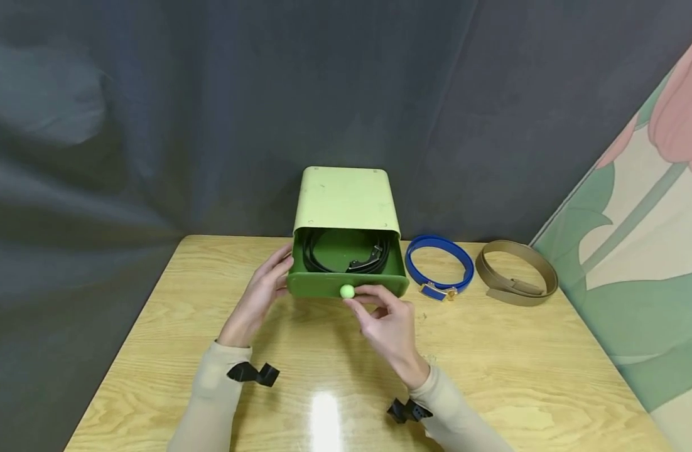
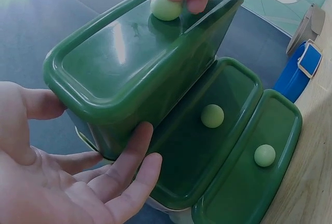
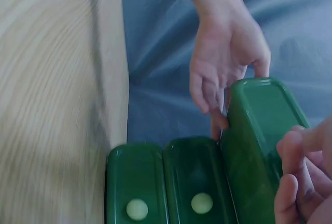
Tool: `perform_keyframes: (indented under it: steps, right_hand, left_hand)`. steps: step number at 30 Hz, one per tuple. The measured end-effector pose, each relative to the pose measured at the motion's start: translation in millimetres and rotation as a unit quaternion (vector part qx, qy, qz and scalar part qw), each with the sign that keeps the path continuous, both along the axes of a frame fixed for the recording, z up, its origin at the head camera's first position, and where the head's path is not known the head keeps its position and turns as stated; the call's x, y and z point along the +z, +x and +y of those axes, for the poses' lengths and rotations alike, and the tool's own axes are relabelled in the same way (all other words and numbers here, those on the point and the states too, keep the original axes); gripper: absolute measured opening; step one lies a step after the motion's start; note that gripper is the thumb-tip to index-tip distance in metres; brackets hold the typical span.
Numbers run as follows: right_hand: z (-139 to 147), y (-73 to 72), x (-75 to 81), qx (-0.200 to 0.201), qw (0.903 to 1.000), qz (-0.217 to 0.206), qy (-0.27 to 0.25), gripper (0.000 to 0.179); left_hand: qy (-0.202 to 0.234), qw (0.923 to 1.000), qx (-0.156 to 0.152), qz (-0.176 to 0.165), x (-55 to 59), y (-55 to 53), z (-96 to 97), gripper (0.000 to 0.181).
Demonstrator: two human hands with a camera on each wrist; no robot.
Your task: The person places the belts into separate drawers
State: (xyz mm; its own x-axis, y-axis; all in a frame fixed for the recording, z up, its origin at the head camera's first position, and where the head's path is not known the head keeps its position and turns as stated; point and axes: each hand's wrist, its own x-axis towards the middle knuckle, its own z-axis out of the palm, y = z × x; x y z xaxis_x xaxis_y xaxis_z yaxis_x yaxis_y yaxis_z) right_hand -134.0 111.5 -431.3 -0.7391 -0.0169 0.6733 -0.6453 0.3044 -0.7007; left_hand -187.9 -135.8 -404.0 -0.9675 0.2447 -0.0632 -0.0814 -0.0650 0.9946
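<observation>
A small cream cabinet (image 1: pixel 346 199) has its top green drawer (image 1: pixel 318 285) pulled out toward me. Inside that drawer lies a coiled black belt (image 1: pixel 309 253) with a metal buckle. My right hand (image 1: pixel 388 323) pinches the drawer's round light-green knob (image 1: pixel 347 291) between thumb and fingers. At the cabinet's left side, my left hand (image 1: pixel 262 292) has its fingers spread against the drawer and cabinet side, as the left wrist view shows. Two lower green drawers (image 2: pixel 228 92) with round knobs sit pushed in below the top one.
Right of the cabinet, a coiled blue belt (image 1: pixel 466 263) with a gold-edged buckle rests on the wooden table (image 1: pixel 182 326). Farther right lies a coiled tan belt (image 1: pixel 495 282). A dark curtain (image 1: pixel 238 125) hangs behind, and a flower-patterned cloth (image 1: pixel 651 251) borders the right side.
</observation>
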Motion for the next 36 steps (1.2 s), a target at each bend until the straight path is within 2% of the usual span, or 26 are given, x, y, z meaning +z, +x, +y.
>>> perform_keyframes:
  steps: [5,9,13,17,28,36]
  right_hand:
    - [-2.0,6.1,2.3,0.043,0.9928,-0.097,-0.056,0.02]
    - [-3.3,7.9,2.3,0.078,0.9839,-0.139,-0.082,0.025]
    - [-4.3,8.3,1.7,0.095,0.9804,-0.15,-0.085,0.028]
    - [-5.1,9.3,3.5,0.091,0.9803,-0.156,-0.08,0.028]
    - [-5.7,7.8,0.1,0.079,0.9862,-0.128,-0.069,0.026]
    - [-7.6,6.6,0.1,0.078,0.9793,-0.158,-0.1,0.026]
  left_hand:
    - [-0.009,0.9999,-0.008,0.006,0.4,2.1,0.5,0.066]
    - [-0.016,0.9997,-0.01,0.011,-1.2,3.8,-0.3,0.068]
    - [-0.016,0.9996,-0.016,0.019,-1.9,5.0,-0.9,0.068]
    - [-0.019,0.9995,-0.015,0.021,-1.4,4.9,-0.9,0.068]
    - [-0.022,0.9996,-0.007,0.013,-1.4,2.2,0.9,0.065]
    - [-0.027,0.9994,-0.006,0.021,-1.5,4.1,2.5,0.064]
